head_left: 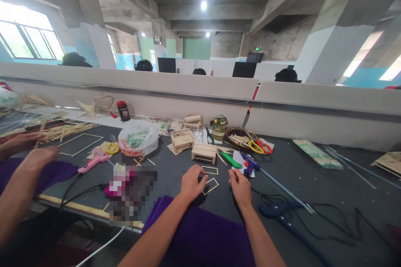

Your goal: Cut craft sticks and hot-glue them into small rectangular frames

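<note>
My left hand (193, 183) is over the dark tabletop, fingers loosely bent, thumb and forefinger apart. Its thumb is beside a small rectangular frame of thin wooden sticks (215, 182); whether they touch I cannot tell. Just beyond lies a second small stick frame (210, 173). To the right, my right hand (240, 187) is closed, its fingertips curled together; anything pinched there is too small to make out. Behind the frames stands a little wooden stick bench (204, 152), with a stick-built chair model (182, 139) to its left. Purple cloth (203, 238) lies beneath my forearms.
A glue gun (249, 166), green-handled tool (231, 160) and cables are to the right. Behind are a basket of sticks (229, 134), scissors (260, 146), and a bottle (219, 127). A plastic bag (138, 137) and another person's hands (40, 156) are left.
</note>
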